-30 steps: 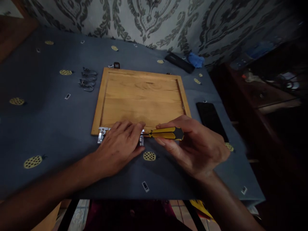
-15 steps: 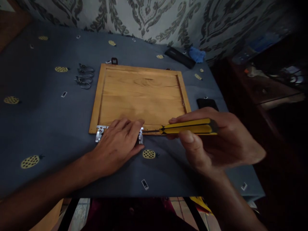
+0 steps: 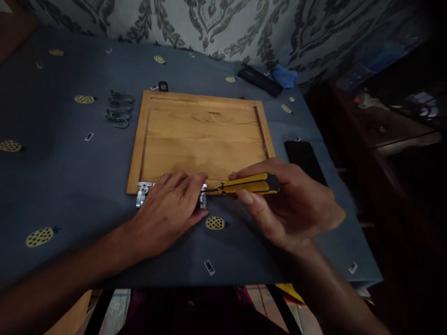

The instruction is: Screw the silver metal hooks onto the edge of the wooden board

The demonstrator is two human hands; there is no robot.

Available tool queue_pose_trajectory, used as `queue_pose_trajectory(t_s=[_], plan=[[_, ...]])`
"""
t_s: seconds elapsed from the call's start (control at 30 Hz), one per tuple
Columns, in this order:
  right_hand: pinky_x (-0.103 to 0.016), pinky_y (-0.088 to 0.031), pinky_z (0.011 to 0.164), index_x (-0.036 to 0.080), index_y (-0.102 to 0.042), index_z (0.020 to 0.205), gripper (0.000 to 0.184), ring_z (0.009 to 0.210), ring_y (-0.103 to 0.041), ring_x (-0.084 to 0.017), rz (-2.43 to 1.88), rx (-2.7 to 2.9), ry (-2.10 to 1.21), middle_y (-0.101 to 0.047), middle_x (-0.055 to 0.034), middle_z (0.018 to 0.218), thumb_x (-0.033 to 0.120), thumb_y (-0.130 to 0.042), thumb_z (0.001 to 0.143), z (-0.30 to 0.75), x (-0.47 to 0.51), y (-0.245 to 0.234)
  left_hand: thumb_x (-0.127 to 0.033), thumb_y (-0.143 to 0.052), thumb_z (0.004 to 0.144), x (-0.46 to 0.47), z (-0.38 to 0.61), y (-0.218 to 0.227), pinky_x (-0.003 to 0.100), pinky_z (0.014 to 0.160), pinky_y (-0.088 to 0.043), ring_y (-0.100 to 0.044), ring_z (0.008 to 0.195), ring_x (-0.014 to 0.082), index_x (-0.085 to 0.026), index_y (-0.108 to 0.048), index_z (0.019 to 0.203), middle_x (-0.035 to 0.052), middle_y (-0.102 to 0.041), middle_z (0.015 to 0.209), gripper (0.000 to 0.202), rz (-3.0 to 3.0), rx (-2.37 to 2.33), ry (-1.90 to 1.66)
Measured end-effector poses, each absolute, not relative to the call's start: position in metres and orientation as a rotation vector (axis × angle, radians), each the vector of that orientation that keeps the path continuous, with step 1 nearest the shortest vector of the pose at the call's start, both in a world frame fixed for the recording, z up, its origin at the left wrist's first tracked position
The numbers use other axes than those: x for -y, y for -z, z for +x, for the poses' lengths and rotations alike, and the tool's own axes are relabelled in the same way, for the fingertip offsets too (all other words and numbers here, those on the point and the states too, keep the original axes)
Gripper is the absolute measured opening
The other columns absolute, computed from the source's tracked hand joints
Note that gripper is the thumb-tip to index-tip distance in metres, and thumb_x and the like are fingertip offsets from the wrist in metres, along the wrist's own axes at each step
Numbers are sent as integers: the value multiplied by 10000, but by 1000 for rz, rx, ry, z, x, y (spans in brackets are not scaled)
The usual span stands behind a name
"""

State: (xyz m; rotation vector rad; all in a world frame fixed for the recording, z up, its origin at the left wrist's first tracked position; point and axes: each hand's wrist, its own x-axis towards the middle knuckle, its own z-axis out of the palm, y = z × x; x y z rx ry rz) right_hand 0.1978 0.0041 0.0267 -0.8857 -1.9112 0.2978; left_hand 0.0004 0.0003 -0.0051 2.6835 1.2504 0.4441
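Observation:
In my right hand [image 3: 289,202] is a yellow-and-black screwdriver [image 3: 249,183], its handle pinched between thumb and fingers. The thin shaft points left, its tip by the right end of a shiny metal fitting [image 3: 203,201] at the near edge of a framed wooden panel [image 3: 202,135]. My left hand [image 3: 171,200] lies over the middle of the fitting, thumb on the near side, fingers on the panel edge, gripping it there. Another shiny end of the metal shows left of this hand; what lies under the palm is hidden.
Several dark metal hooks [image 3: 119,109] lie left of the panel. A black phone [image 3: 305,160] is to its right. A black case [image 3: 260,81] and a blue crumpled cloth [image 3: 285,76] sit at the back of the blue tablecloth [image 3: 70,177], before a patterned curtain [image 3: 206,23].
My right hand and the screwdriver have moved left, with the shaft closer to the fitting. My left hand keeps its place on it. The view has shifted slightly.

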Motion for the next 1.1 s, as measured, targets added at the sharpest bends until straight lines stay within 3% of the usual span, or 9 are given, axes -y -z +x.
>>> queue_pose_trajectory(t_s=[0.27, 0.6, 0.97, 1.1], plan=[[-225, -566, 617, 203, -662, 1056, 237, 740, -684, -119, -850, 1982, -378, -742, 2, 884, 119, -714, 841, 199, -5, -30, -297, -716, 866, -1, 0, 4, 404, 781, -496, -620, 944, 293, -111, -452, 1242, 90, -677, 970, 496, 2677, -1240, -452], [-234, -529, 612, 191, -673, 1093, 186, 689, -681, -114, -794, 2155, -501, -715, -17, 886, 293, -631, 944, 207, -10, -40, -297, -724, 861, -1, 1, 5, 410, 784, -486, -613, 968, 304, -112, -447, 1228, 92, -678, 973, 496, 2669, -1219, -442], [-249, -545, 624, 188, -696, 1091, 185, 686, -686, -116, -808, 2125, -613, -731, -29, 924, 263, -658, 926, 209, -12, -39, -306, -675, 896, -1, 0, 3, 441, 815, -490, -600, 995, 313, -111, -440, 1256, 101, -683, 998, 472, 2627, -1214, -374], [-285, -560, 511, 191, -721, 1035, 154, 624, -690, -152, -890, 1887, -581, -734, -54, 890, 245, -672, 901, 208, -6, -42, -293, -691, 885, -1, -1, 2, 435, 842, -493, -600, 1017, 307, -110, -428, 1287, 105, -687, 1039, 515, 2629, -1235, -390]])
